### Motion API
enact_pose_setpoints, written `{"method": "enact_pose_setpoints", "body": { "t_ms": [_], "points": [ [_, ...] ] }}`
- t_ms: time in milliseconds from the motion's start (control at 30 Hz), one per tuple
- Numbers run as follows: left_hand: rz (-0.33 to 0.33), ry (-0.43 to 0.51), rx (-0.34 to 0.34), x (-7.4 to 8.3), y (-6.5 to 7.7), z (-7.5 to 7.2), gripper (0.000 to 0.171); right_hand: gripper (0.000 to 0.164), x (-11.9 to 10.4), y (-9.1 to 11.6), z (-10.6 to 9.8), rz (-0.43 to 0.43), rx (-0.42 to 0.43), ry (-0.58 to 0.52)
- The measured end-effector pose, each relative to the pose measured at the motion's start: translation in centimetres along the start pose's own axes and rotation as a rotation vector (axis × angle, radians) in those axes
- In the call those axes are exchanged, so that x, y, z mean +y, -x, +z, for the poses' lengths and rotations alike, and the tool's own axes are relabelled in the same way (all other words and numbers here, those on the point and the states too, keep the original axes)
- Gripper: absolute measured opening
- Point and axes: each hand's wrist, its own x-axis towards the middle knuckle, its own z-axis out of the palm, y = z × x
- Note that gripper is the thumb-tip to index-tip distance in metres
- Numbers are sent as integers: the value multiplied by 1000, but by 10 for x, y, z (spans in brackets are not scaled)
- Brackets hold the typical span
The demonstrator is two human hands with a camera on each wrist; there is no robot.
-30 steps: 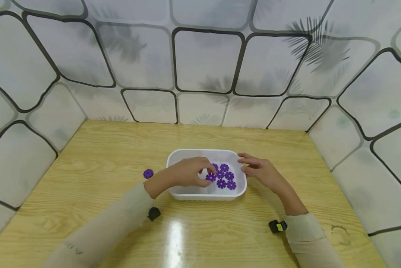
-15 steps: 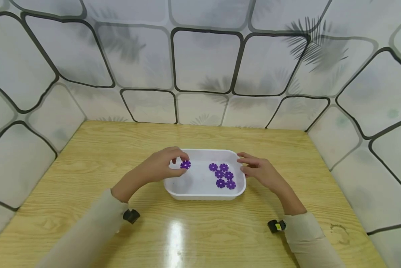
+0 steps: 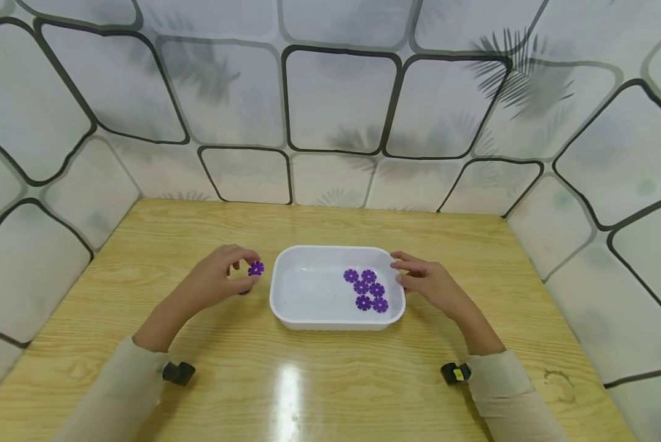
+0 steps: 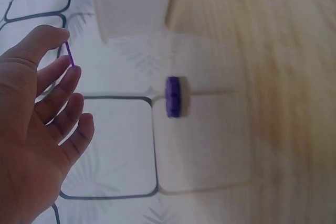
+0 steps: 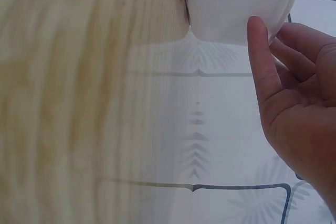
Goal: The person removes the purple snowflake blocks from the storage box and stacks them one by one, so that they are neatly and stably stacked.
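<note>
The table (image 3: 336, 380) spreads under both hands, the tray (image 3: 311, 298) between them. The right hand (image 3: 432, 283), fingers loosely extended, touches its end. The left hand (image 3: 215, 276) pinches one disc (image 3: 256, 268) near a second disc (image 4: 173, 97); six discs (image 3: 360, 286) lie nearer the right.

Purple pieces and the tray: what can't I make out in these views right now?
Left wrist: the loose piece is blurred and seen from its side, so its petals don't show.
Left wrist: the pinched piece is edge-on, hiding its face.
Head: the left hand covers most of the loose piece.
Right wrist: the white tray is cut off by the top edge, and its wall hides the pieces inside.
</note>
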Motion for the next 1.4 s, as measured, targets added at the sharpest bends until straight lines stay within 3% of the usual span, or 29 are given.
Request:
{"method": "enact_pose_setpoints", "body": {
  "t_ms": [267, 467, 900, 1400],
  "points": [
    [-90, -98, -37, -20, 12, 4, 29, 45, -1, 1, 0, -10, 1, 2],
    [-137, -142, -109, -31, 12, 6, 31, 45, -2, 0, 1, -10, -3, 12],
    [-125, -248, -195, -41, 6, 13, 35, 44, -2, 0, 0, -3, -2, 15],
    [-118, -228, -203, -38, 6, 13, 35, 44, 2, -1, 1, -6, 1, 21]
  ]
}}
